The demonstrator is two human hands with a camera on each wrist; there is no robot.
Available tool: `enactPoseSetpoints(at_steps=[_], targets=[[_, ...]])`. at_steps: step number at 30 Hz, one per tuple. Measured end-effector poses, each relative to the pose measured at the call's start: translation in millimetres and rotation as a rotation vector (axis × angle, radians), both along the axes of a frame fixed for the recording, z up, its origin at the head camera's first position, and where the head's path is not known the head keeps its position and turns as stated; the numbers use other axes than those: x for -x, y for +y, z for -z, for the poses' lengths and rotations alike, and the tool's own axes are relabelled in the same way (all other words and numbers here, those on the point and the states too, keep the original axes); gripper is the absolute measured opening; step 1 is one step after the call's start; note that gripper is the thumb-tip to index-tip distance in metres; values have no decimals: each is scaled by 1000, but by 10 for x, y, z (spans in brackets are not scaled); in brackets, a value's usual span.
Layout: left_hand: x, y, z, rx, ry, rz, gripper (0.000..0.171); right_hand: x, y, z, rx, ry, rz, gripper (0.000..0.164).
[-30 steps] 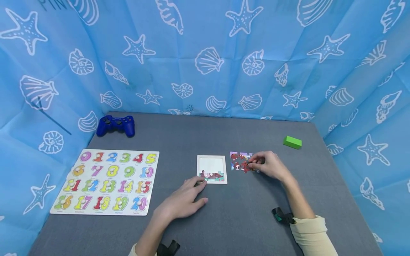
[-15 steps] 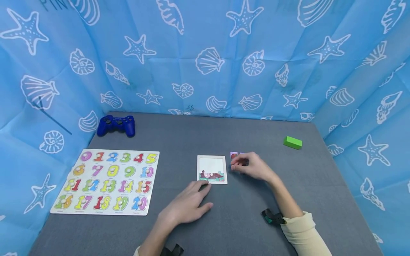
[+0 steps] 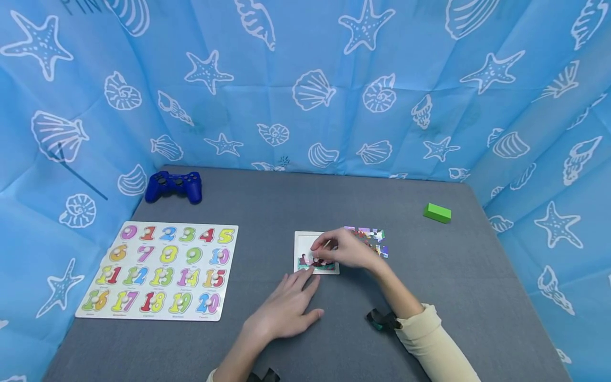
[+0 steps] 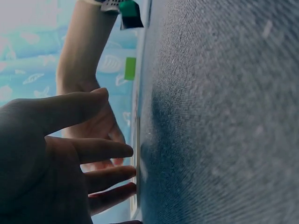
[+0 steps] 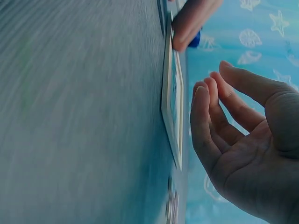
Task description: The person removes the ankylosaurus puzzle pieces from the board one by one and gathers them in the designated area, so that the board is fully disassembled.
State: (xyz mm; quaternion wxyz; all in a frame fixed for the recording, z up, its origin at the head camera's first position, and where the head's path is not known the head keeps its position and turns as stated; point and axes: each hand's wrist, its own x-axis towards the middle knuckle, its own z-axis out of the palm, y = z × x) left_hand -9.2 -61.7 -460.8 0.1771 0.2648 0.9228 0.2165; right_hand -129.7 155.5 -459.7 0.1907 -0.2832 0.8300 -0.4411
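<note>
In the head view a small white puzzle tray (image 3: 300,236) lies mid-table, a strip of brown and pink picture along its near side. My left hand (image 3: 284,313) lies just this side of it, fingers extended, fingertips at the tray's near edge. Over the tray my right hand (image 3: 346,248) pinches with thumb and fingers, carrying a small puzzle piece mostly hidden by the fingertips. Its curled fingers (image 5: 201,112) show in the right wrist view, close to the tray's raised rim. Right of the tray, loose puzzle pieces (image 3: 378,234) lie partly covered by the right hand.
A number board (image 3: 157,270) with knobbed digits occupies the table's left side. Behind it sits a blue game controller (image 3: 173,186). A green block (image 3: 437,213) lies at the back right. A blue shell-patterned curtain (image 3: 305,95) encloses the back and sides.
My right hand has moved left from the loose pieces to over the tray, uncovering several pieces. My left hand has shifted slightly right along the tray's near edge.
</note>
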Motion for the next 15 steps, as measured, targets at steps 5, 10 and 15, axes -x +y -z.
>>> enactPoseSetpoints(at_steps=[5, 10, 15], targets=[[-13, 6, -1, 6, -8, 5, 70, 35, -159, 34, -24, -25, -59, 19], [-20, -11, -11, 2, -19, 13, 68, 61, -235, 43, -69, -53, -43, 18], [-22, -15, -7, 1, -18, 16, 67, 66, -269, 44, -106, -44, -21, 14]])
